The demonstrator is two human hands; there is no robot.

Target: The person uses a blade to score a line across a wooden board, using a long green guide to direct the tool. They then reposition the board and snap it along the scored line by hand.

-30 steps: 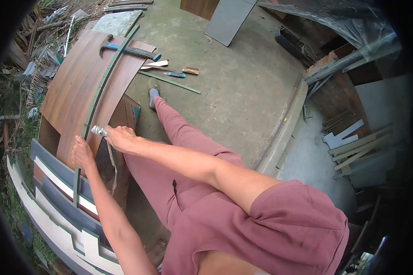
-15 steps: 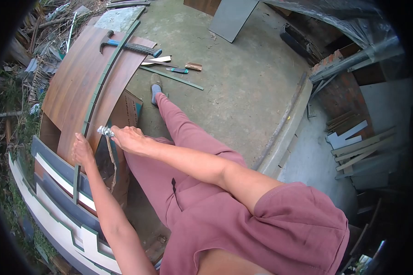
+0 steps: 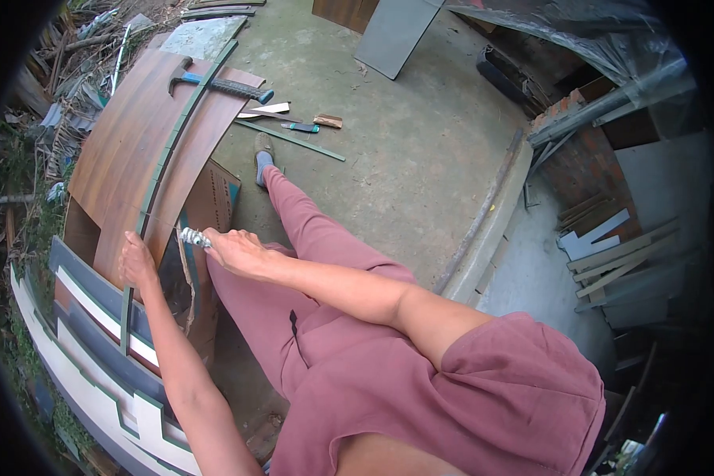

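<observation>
My left hand (image 3: 138, 260) is closed around a long, narrow green strip (image 3: 160, 169) that runs lengthwise over brown wood-grain boards (image 3: 113, 151). The strip's near end (image 3: 125, 321) sticks out below that hand. My right hand (image 3: 242, 254), just to the right, grips a small lumpy whitish-silver bundle (image 3: 194, 237), perhaps wound cord or wire. A thin line appears to run from the bundle toward the strip. Farther up, a claw hammer (image 3: 222, 84) with a blue and black handle lies across the strip.
A cardboard box (image 3: 214, 190) supports the boards. Grey and white panels (image 3: 95, 333) are stacked at the lower left. On the concrete floor lie a utility knife (image 3: 300, 128), a brown block (image 3: 328, 120) and a green strip (image 3: 293, 140). A raised curb (image 3: 484, 214) is to the right.
My right hand has moved a little to the right with the bundle, away from the strip. My left hand keeps its hold on the strip. The whole view has shifted slightly.
</observation>
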